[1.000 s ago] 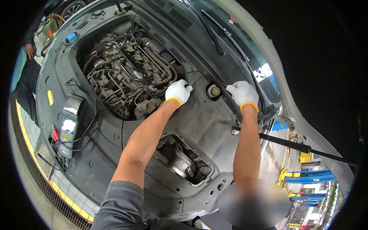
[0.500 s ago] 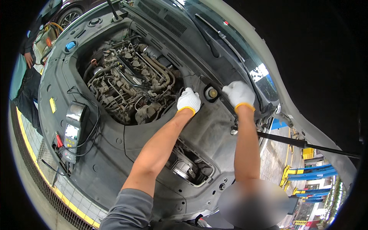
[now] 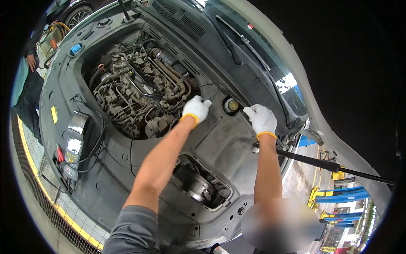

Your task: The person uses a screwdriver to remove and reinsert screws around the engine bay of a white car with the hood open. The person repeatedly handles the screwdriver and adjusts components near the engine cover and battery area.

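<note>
My left hand (image 3: 196, 109), in a white knit glove with a yellow cuff, is over the right rim of the exposed engine (image 3: 144, 84). Its fingers are curled and the thumb sticks out to the right; whatever they hold, if anything, is hidden. My right hand (image 3: 261, 118), gloved alike, is at the far right border of the dark plastic cover panel (image 3: 222, 135). Its fingers are drawn together toward the left, and I cannot make out anything in them. Between both hands, a round yellowish reservoir cap (image 3: 231, 106) shows in a recess of the panel.
A handheld tester (image 3: 75, 146) with black cables and a red clamp (image 3: 60, 153) lies on the front cover. A rectangular opening (image 3: 203, 184) is in the panel nearer me. The hood strut (image 3: 308, 161) slants across the right. Another person (image 3: 28, 93) stands at far left.
My left hand has moved left toward the engine. My right hand has come nearer to me, from beyond the reservoir cap. The whole view has shifted slightly.
</note>
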Demonstrator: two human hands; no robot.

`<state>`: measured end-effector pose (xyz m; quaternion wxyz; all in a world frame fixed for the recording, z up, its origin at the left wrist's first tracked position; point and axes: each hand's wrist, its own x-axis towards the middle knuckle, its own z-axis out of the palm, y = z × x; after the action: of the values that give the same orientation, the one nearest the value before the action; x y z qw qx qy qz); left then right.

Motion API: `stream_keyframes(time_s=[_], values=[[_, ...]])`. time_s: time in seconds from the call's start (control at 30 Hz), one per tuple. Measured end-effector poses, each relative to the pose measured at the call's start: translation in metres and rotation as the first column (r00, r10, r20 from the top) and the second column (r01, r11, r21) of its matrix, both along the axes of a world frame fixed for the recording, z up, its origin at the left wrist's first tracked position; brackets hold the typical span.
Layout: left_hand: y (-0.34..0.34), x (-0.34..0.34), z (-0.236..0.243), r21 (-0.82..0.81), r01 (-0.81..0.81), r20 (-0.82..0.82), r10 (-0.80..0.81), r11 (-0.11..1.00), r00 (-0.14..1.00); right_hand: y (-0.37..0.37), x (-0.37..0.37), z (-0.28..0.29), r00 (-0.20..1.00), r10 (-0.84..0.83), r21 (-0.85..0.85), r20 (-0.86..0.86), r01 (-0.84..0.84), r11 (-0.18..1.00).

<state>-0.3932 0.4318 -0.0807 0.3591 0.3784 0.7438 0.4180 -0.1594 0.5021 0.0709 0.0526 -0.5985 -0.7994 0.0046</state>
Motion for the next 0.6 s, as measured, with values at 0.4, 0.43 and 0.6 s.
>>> stream_keyframes(time_s=[0.4, 0.43, 0.6], values=[[0.004, 0.057, -0.009, -0.055, -0.065, 0.157, 0.073, 0.996, 0.985, 0.003, 0.002, 0.008, 0.993, -0.113, -0.059, -0.046, 0.110, 0.992], [-0.007, 0.047, -0.009, -0.001, -0.078, 0.049, 0.078, 0.997, 0.996, -0.006, 0.002, 0.004, 0.997, -0.065, -0.043, -0.045, 0.063, 0.997], [-0.077, 0.028, 0.025, 0.075, -0.086, -0.075, 0.091, 0.994, 0.993, -0.084, 0.023, -0.039, 0.947, -0.035, -0.066, -0.318, 0.015, 0.998]])
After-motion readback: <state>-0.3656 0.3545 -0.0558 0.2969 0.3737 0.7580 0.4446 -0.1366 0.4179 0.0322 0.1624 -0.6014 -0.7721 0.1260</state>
